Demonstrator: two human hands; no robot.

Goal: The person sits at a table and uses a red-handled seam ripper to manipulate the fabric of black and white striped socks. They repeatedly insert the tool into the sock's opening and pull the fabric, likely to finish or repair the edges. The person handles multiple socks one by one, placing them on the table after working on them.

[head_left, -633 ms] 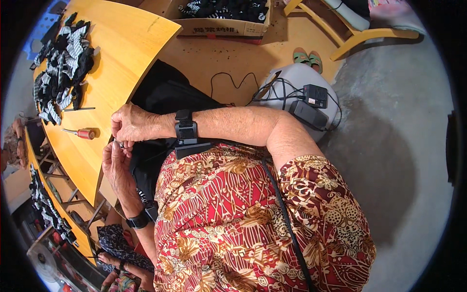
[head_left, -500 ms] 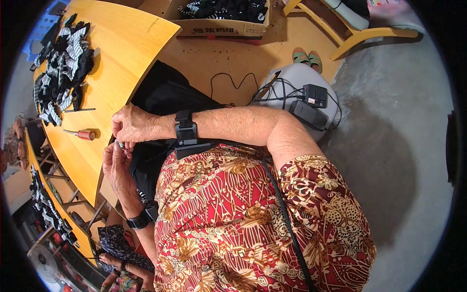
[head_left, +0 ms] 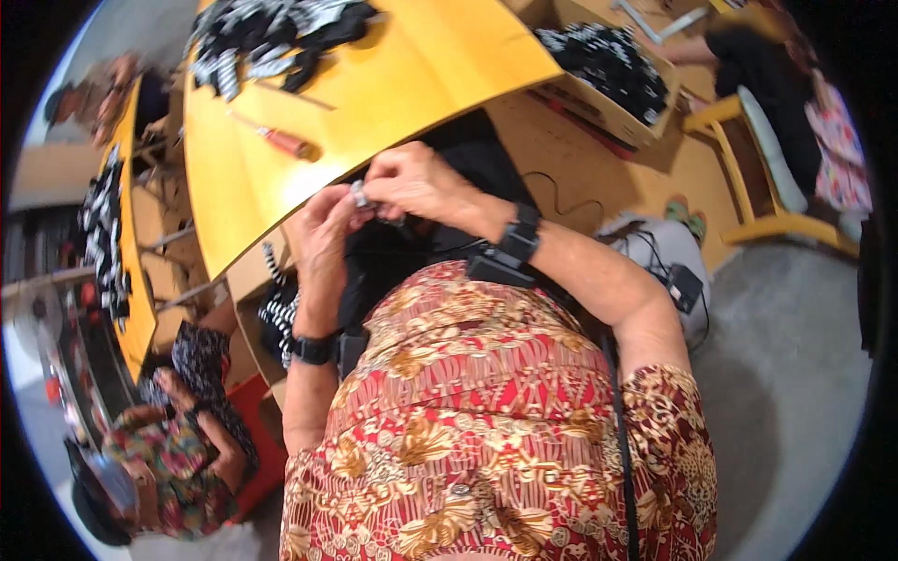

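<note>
Over my lap, beside the table edge, both hands meet at a small grey-and-white piece of cloth (head_left: 359, 194). My left hand (head_left: 323, 234) is closed, its thumb and fingertips pinching one side of it. The fingers of my right hand (head_left: 412, 179) are bent and closed on the other side; part of the cloth is hidden behind them. On the yellow table (head_left: 421, 65) lies a red-handled screwdriver-like tool (head_left: 285, 142) with a thin metal shaft. Near it is a thin dark rod (head_left: 296, 95). A pile of black and striped cloth pieces (head_left: 271, 37) lies further back.
A carton (head_left: 645, 126) of black-and-white cloth stands beyond the table at right, near a wooden chair (head_left: 767, 168). Cables and a black adapter (head_left: 685, 288) rest on a grey stool (head_left: 697, 323). More striped cloth (head_left: 279, 323) is in a box by my left forearm. Co-workers sit at left.
The view has turned, so table, carton and hands appear shifted right. My hands stay together at the small cloth piece, and the right wrist is now lower relative to its fingers.
</note>
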